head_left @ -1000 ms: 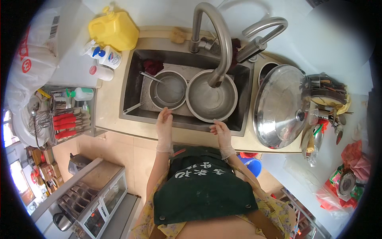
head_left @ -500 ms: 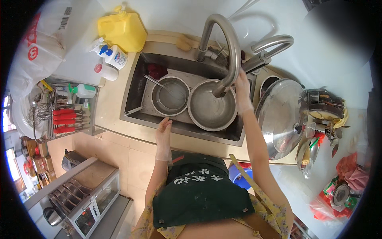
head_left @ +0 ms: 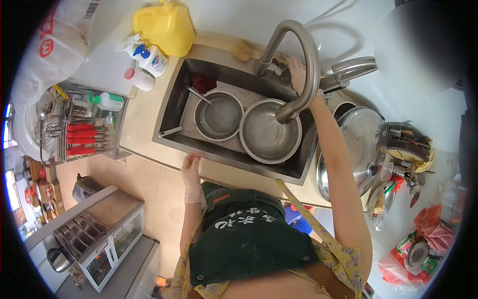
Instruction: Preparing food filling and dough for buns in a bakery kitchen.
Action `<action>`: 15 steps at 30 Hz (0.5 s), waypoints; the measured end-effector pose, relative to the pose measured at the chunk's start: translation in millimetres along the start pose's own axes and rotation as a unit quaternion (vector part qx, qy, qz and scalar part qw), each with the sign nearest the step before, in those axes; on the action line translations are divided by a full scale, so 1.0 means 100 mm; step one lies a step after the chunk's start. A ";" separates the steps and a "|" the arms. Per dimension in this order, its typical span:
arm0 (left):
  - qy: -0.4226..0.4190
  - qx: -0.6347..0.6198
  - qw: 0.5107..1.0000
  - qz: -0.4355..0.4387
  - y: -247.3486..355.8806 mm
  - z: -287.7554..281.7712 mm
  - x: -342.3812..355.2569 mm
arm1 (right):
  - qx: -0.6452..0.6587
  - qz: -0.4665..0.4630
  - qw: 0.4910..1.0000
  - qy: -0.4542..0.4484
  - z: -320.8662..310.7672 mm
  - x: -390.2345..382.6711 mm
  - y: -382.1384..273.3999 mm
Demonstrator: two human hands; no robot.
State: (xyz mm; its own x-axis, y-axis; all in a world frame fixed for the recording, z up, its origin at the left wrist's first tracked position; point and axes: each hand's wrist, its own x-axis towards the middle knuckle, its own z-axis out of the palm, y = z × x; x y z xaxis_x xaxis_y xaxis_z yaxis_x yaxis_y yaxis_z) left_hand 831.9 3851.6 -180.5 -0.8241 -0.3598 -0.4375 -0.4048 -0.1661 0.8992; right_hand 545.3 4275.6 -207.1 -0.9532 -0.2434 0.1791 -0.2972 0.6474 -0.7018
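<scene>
My gloved right hand (head_left: 298, 74) reaches behind the tall curved faucet (head_left: 311, 79) to the dark items at its base, fingers stretched out; their contact is partly hidden. My gloved left hand (head_left: 190, 171) is at the sink's front counter edge, fingers loosely bent, holding nothing visible. Two steel bowls sit in the sink (head_left: 174, 107): the left bowl (head_left: 219, 122) has liquid and a long-handled utensil (head_left: 197, 93) in it; the right bowl (head_left: 271, 134) is under the spout. A red cloth (head_left: 204, 82) lies in the back left corner.
A yellow jug (head_left: 163, 30) and pump bottles (head_left: 152, 62) stand at back left. A rack with red-handled tools (head_left: 85, 134) is left. A large steel lid (head_left: 351, 154), a second faucet (head_left: 343, 74) and hanging utensils (head_left: 413, 189) are right. A white appliance (head_left: 122, 239) stands lower left.
My right hand has moved from the sink's front edge up and back behind the faucet. My left hand has shifted slightly left. The view has shifted a little.
</scene>
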 end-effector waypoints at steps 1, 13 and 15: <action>0.016 0.001 1.000 0.001 0.02 -0.05 0.02 | -0.004 0.001 1.000 0.003 -0.01 -0.02 0.07; 0.068 -0.042 0.997 0.010 0.06 -0.46 -0.14 | -0.495 -0.040 0.867 -0.054 -0.15 -0.19 -0.22; 0.062 -0.049 0.997 0.012 0.05 -0.44 -0.17 | -0.465 -0.017 0.882 -0.072 -0.18 -0.20 -0.23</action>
State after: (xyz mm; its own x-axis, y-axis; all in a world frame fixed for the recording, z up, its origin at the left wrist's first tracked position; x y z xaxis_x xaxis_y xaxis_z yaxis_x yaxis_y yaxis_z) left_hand 861.5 3816.1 -168.6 -0.7750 -0.4748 -0.4170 -0.3405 -0.2421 0.9085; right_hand 570.2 4279.0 -182.2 -0.9462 -0.3192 0.0526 -0.3051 0.9346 0.1829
